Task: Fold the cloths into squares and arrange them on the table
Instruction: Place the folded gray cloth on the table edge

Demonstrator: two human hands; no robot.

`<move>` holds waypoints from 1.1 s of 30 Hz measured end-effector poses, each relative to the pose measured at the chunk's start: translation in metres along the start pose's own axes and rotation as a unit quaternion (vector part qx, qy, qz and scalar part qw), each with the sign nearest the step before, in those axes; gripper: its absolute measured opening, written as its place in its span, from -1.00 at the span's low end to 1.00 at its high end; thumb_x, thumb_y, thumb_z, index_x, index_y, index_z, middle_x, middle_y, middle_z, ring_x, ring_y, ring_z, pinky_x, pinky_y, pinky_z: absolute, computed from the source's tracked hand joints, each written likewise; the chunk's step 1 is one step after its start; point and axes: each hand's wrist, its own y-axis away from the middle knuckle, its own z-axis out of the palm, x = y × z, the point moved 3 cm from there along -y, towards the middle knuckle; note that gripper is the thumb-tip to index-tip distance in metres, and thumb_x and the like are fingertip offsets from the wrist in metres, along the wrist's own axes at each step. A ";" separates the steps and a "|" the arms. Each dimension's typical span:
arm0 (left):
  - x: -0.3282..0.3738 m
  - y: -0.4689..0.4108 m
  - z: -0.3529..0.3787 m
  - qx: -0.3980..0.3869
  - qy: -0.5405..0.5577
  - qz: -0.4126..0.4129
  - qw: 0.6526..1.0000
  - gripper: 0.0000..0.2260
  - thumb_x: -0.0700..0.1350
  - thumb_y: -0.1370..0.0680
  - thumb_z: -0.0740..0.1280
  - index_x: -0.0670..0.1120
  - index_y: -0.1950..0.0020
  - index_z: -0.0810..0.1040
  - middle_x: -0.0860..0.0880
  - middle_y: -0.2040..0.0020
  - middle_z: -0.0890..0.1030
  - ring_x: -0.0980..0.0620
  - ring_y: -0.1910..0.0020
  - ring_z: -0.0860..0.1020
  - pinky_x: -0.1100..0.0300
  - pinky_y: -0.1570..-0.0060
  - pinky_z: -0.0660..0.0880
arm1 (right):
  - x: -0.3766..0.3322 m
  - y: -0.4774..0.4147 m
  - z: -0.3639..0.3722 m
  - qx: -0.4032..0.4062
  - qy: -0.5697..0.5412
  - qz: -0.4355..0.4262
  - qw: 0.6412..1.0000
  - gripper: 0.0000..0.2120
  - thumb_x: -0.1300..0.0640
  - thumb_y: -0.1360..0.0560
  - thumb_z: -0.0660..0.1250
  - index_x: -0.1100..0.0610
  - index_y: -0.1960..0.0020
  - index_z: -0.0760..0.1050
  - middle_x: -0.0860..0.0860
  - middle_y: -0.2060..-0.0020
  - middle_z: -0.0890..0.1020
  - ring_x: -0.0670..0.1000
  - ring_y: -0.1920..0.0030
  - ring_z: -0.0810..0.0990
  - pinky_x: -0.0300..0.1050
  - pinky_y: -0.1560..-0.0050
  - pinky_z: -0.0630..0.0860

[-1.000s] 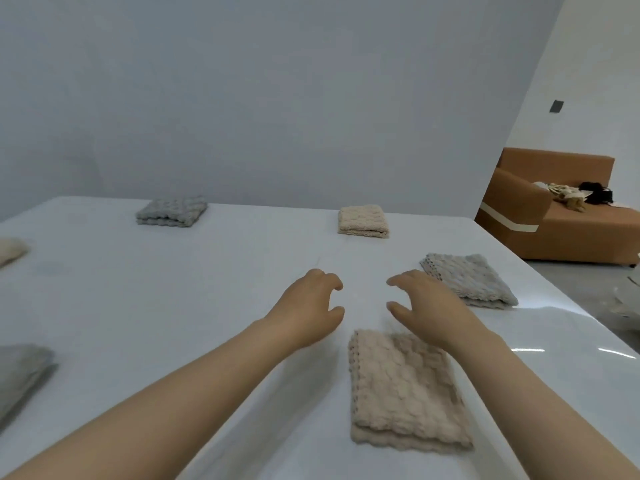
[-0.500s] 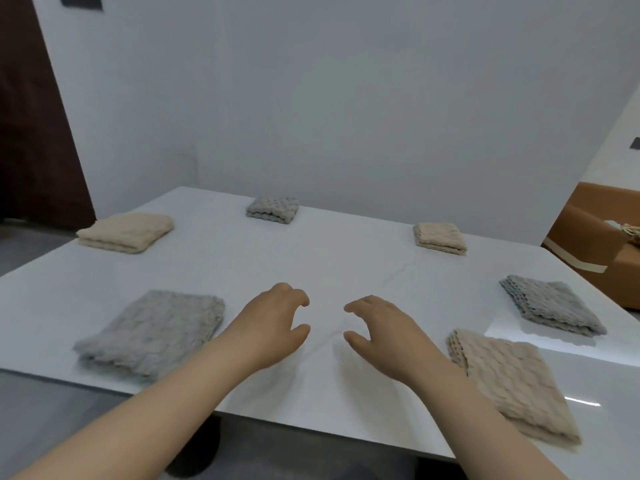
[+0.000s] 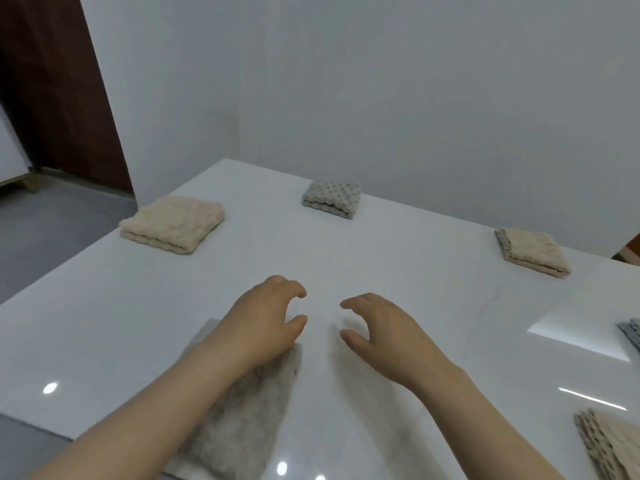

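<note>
1. Up close, the left hand [image 3: 263, 320] is held over the white table [image 3: 346, 244], fingers loosely curled, thumb apart, grasping nothing; its wrist and forearm cross the near grey cloth [image 3: 242, 410]; whether they touch it I cannot tell.
2. Just beside it, the right hand [image 3: 384, 334] is palm down over bare tabletop, fingers likewise loosely curled and released; a gap separates the two hands.
3. The near grey cloth lies folded at the table's near edge, partly hidden by the left forearm.
4. Other folded squares lie well apart: the left beige cloth [image 3: 173, 223] by the far left edge; the far grey cloth [image 3: 330, 199] near the wall; the far beige cloth [image 3: 533, 251] at far right; the right-edge grey cloth [image 3: 632, 336] and the near beige cloth [image 3: 609, 445], both cut off by the frame.
5. A dark brown door [image 3: 52, 81] stands beyond the table, left.
</note>
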 end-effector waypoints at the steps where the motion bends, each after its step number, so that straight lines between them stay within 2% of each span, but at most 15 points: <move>1: -0.005 -0.007 -0.006 -0.007 -0.002 -0.012 1.000 -0.65 0.00 -0.57 0.23 0.03 -0.36 0.38 0.07 -0.29 0.41 0.08 -0.19 0.46 0.27 -0.11 0.35 | -0.003 -0.012 -0.003 -0.009 -0.004 0.002 1.000 -0.57 -0.02 -0.58 0.18 -0.02 -0.44 0.29 -0.11 -0.35 0.41 -0.06 -0.34 0.39 -0.21 -0.27 0.34; 7: -0.015 -0.032 -0.041 -0.066 -0.017 -0.052 0.996 -0.64 0.00 -0.58 0.23 -0.01 -0.37 0.37 0.03 -0.32 0.42 0.06 -0.21 0.46 0.24 -0.18 0.38 | -0.016 -0.051 -0.033 -0.048 -0.028 0.015 0.998 -0.56 -0.01 -0.59 0.19 0.00 -0.45 0.29 -0.08 -0.36 0.41 -0.05 -0.34 0.40 -0.20 -0.28 0.34; 14: 0.008 -0.026 -0.098 -0.142 -0.034 -0.095 0.985 -0.63 -0.03 -0.59 0.22 -0.04 -0.39 0.35 -0.02 -0.34 0.40 0.02 -0.27 0.43 0.20 -0.25 0.36 | -0.037 -0.036 -0.079 -0.139 -0.044 0.044 0.988 -0.56 0.00 -0.59 0.18 0.02 -0.46 0.28 -0.05 -0.35 0.42 -0.02 -0.32 0.41 -0.20 -0.26 0.36; 21: 0.018 -0.016 -0.139 -0.182 -0.047 -0.097 0.977 -0.63 -0.02 -0.59 0.21 -0.06 -0.39 0.35 -0.04 -0.33 0.41 0.01 -0.24 0.45 0.21 -0.21 0.37 | -0.065 -0.025 -0.115 -0.164 -0.031 0.063 0.984 -0.57 0.03 -0.59 0.17 0.06 -0.44 0.30 0.01 -0.30 0.46 0.03 -0.28 0.44 -0.13 -0.23 0.41; 26: 0.009 -0.006 -0.152 -0.202 -0.054 -0.083 0.974 -0.63 -0.03 -0.59 0.21 -0.07 -0.38 0.36 -0.05 -0.30 0.42 -0.01 -0.19 0.47 0.22 -0.15 0.37 | -0.086 -0.015 -0.114 -0.186 -0.023 0.086 0.979 -0.58 0.03 -0.59 0.17 0.07 -0.42 0.32 0.04 -0.29 0.46 0.07 -0.26 0.46 -0.09 -0.21 0.43; 33: -0.032 0.011 -0.146 -0.270 -0.082 -0.058 0.958 -0.66 -0.07 -0.59 0.18 -0.11 -0.35 0.38 -0.08 -0.25 0.44 -0.04 -0.15 0.48 0.17 -0.12 0.42 | -0.117 0.000 -0.079 -0.211 -0.031 0.151 0.965 -0.63 0.04 -0.57 0.16 0.08 -0.36 0.37 0.04 -0.25 0.48 0.06 -0.22 0.49 -0.09 -0.19 0.45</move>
